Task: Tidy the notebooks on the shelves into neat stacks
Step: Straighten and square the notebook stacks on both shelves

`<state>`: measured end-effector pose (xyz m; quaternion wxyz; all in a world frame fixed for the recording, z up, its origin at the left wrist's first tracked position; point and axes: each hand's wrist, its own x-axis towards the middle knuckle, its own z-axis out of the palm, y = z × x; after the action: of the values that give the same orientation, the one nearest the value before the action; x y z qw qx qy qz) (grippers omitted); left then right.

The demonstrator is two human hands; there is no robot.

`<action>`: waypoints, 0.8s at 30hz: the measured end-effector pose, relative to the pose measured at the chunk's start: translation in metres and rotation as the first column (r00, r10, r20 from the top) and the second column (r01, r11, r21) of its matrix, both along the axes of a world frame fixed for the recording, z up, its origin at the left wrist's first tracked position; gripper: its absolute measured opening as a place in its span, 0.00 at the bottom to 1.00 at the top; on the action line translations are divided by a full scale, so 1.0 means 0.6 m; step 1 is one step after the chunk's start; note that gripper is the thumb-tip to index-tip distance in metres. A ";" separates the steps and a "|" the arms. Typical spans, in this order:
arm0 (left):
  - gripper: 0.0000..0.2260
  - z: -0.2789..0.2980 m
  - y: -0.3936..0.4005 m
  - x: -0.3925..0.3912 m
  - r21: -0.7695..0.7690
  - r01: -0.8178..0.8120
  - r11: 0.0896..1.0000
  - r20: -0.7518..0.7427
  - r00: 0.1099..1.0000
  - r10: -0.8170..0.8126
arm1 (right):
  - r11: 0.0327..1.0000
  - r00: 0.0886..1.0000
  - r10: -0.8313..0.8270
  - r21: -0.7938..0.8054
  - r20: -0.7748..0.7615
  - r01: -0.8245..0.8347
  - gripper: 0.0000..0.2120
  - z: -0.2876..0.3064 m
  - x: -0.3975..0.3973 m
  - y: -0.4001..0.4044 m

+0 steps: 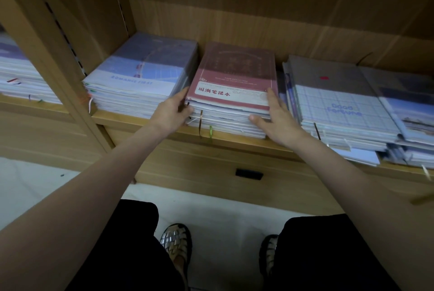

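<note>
Frame centre: left hand (172,112) grips left edge of red-covered notebook stack (231,95) on wooden shelf (145,121); right hand (277,115), fingers straight, presses right edge

Red-covered notebook stack (231,93) lying flat mid-shelf, blue stack (138,74) left, grid-covered stack (340,107) right
</note>
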<state>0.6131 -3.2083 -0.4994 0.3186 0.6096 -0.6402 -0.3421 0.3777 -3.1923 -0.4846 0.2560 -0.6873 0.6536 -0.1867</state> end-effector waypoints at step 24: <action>0.22 -0.019 0.001 0.014 0.305 0.030 0.952 -0.239 0.970 0.045 | 0.994 0.994 -0.108 0.009 -0.009 0.108 0.47 -0.005 0.010 0.005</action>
<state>0.6214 -3.2075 -0.5105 0.2974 0.6076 -0.5332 -0.5080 0.3835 -3.1894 -0.4875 0.2459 -0.6505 0.6918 -0.1945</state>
